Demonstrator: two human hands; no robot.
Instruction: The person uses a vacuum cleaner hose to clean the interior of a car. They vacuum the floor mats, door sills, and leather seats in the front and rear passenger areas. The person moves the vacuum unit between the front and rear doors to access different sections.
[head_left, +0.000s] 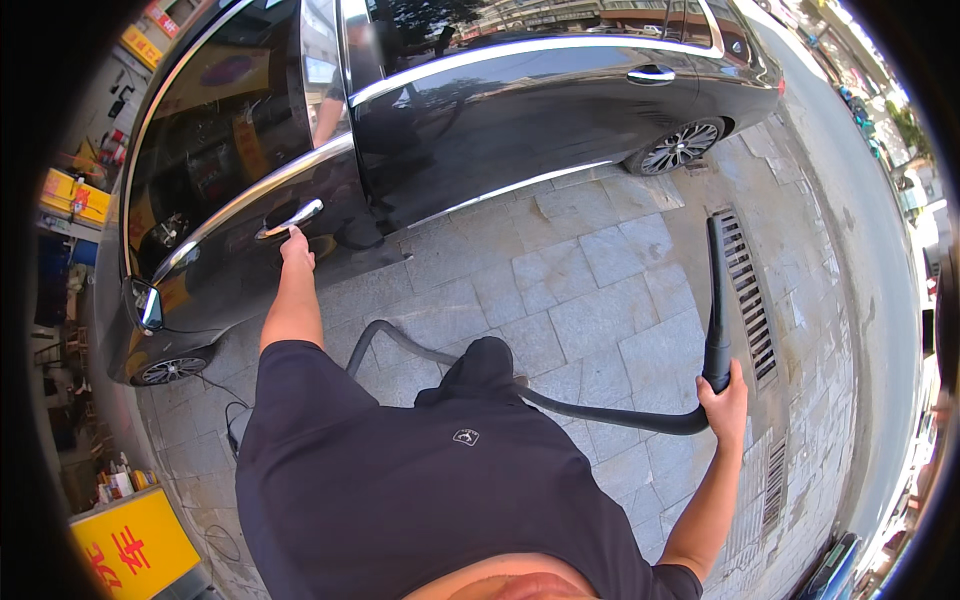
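Observation:
My left hand (298, 249) reaches out to the chrome door handle (294, 217) on the front door (330, 184) of a glossy black car, its fingers hooked at the lower edge. That door's rear edge stands out from the line of the rear door (510, 124), so it looks ajar. Off to the right, my right hand (726, 401) grips a black vacuum hose where it joins a long wand (718, 292). The wand points away from me, towards the rear wheel. From my hand the ribbed hose (615, 417) runs left, passing behind my body.
Grey stone paving (540, 300) lies between me and the car. A slotted drain grate (742, 292) is set in it beside the wand. The car's side mirror (148, 306) juts out at left. A yellow sign board (139, 544) with writing stands lower left; a road (874, 300) runs at right.

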